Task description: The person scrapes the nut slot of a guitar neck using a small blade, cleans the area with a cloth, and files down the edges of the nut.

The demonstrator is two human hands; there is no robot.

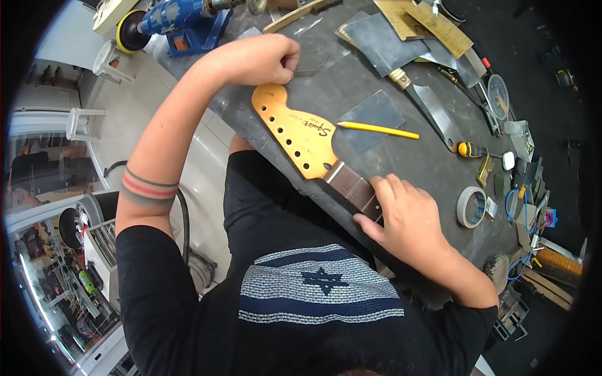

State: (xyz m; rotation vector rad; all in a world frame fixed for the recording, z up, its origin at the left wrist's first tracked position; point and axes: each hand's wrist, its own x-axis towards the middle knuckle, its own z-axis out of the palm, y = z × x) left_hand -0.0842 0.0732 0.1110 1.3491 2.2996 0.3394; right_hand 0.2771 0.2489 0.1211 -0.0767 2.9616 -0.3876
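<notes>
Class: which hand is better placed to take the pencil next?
Right, probably: the right hand lies closer to the yellow pencil, though it grips the guitar neck; the left hand seems to hold a thin strip.

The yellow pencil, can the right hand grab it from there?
Probably yes: the yellow pencil lies near the right hand, and nothing seems to stand between them. That hand is on the guitar neck, so it may need to let go.

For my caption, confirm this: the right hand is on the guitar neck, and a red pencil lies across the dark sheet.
Not quite: the head view shows that the pencil lying across the dark sheet is yellow, not red. The right hand is indeed on the guitar neck.
</notes>
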